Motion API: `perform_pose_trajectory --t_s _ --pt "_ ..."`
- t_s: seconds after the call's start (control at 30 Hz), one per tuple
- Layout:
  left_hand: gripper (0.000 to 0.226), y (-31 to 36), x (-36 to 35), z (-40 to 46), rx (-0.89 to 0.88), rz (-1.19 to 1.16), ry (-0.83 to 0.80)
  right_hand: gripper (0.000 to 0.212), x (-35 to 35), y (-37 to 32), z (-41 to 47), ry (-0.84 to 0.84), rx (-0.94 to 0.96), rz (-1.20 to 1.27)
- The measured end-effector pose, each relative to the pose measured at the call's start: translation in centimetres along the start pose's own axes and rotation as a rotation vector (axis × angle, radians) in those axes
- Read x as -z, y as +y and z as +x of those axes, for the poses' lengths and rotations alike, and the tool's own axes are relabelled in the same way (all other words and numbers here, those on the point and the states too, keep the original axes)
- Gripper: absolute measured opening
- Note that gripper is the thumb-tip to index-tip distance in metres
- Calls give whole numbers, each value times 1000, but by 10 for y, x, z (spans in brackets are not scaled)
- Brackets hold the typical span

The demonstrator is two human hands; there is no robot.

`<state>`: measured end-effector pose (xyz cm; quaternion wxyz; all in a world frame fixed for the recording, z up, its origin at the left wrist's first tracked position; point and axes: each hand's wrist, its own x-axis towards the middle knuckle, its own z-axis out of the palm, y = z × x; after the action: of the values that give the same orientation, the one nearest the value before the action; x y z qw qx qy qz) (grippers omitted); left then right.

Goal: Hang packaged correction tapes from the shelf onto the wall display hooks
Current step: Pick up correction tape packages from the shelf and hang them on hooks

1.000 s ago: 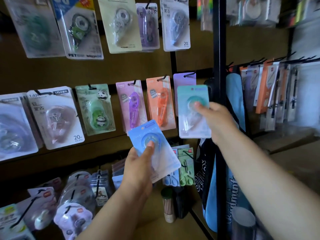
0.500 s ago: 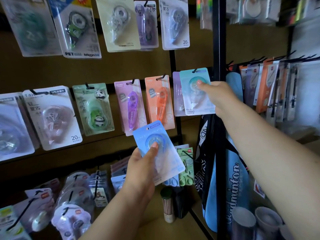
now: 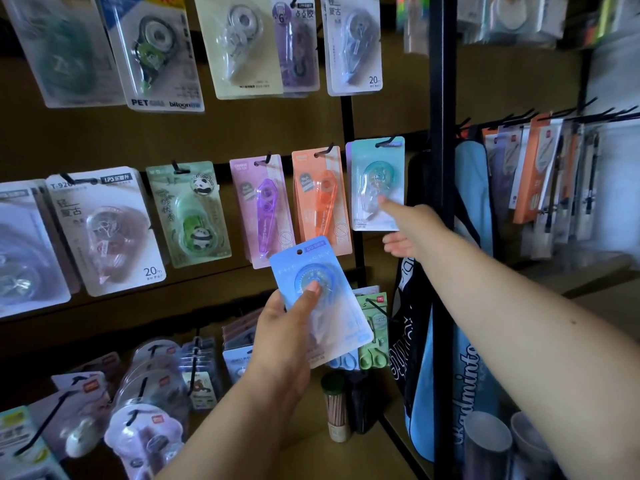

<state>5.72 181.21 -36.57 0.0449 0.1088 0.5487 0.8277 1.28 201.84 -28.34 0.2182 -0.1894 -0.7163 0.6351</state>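
Before the hooks, right hand (image 3: pixel 410 230) extends flat; left hand (image 3: pixel 284 337) grips blue pack (image 3: pixel 322 296).

your left hand (image 3: pixel 284 344): blue pack (image 3: pixel 320 299), matt card under glossy clear plastic blister | teal pack (image 3: pixel 377 183) at your right fingertips (image 3: pixel 384 201): same card and shiny blister | hook (image 3: pixel 388 142): dark metal wire | wall panel (image 3: pixel 173 133): matt brown board | upright post (image 3: pixel 441 202): smooth black metal

Left hand (image 3: pixel 282 336) raised, thumb and fingers pinching; right hand (image 3: pixel 410 230) outstretched, fingers straight, loosely spread.
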Motion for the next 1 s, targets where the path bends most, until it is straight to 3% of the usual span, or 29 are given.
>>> perform_pose_trajectory --t_s 0.1,0.3,0.4,0.67,1.0 --pt "22 1 -1 -1 -14 -3 15 73 -10 22 -20 -126 -83 15" --pt "20 1 -4 -2 -27 19 39 71 -33 50 -71 -380 76 -18" --pt "24 2 -7 -5 -46 5 3 25 -33 51 -85 -453 174 -7" --pt "27 5 -7 -7 -33 16 -57 13 -28 50 -91 -386 221 76" --pt "21 8 -4 -7 -18 40 90 14 20 -2 -43 11 342 254"
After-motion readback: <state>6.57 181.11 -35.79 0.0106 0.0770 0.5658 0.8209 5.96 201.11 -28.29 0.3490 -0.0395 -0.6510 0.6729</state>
